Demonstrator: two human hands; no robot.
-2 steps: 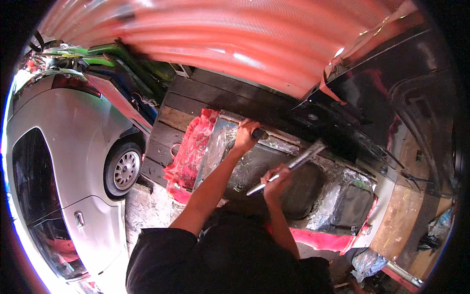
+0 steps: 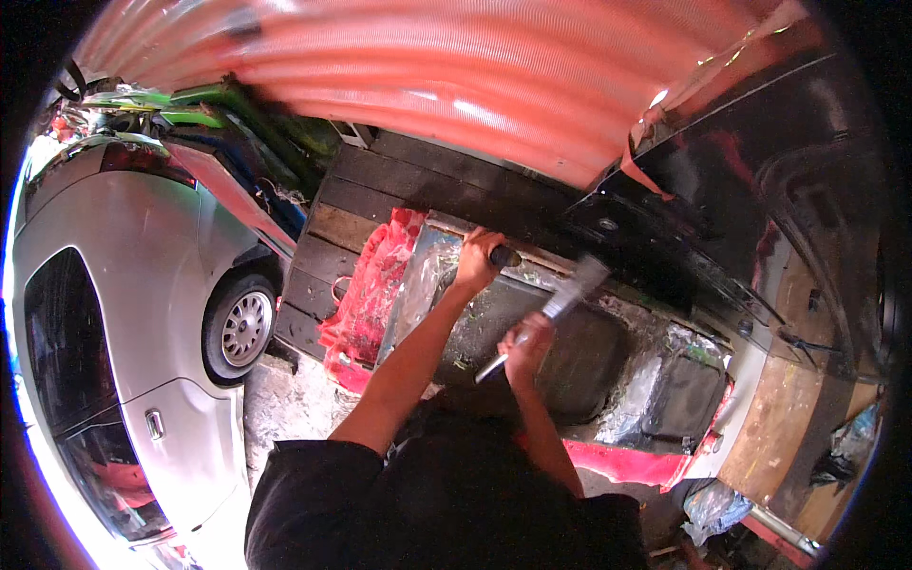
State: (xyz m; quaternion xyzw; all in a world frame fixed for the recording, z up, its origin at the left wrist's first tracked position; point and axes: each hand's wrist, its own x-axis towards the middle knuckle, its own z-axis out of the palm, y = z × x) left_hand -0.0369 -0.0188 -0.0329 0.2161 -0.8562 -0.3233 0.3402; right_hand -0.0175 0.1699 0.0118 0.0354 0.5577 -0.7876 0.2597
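Working over a stripped panel (image 2: 570, 351) on the worktop: right hand (image 2: 528, 344) closes its grip around a long flat-bladed tool (image 2: 556, 306); left hand (image 2: 478, 258), farther out, clasps a dark handle (image 2: 504, 256). Keeping the blade shallow likely avoids gouging.

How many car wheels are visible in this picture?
1: the wheel of the silver car, at the left. Its other wheels are hidden or out of view.

silver car (image 2: 104, 313) parked left, red corrugated sheet (image 2: 456, 76) above.
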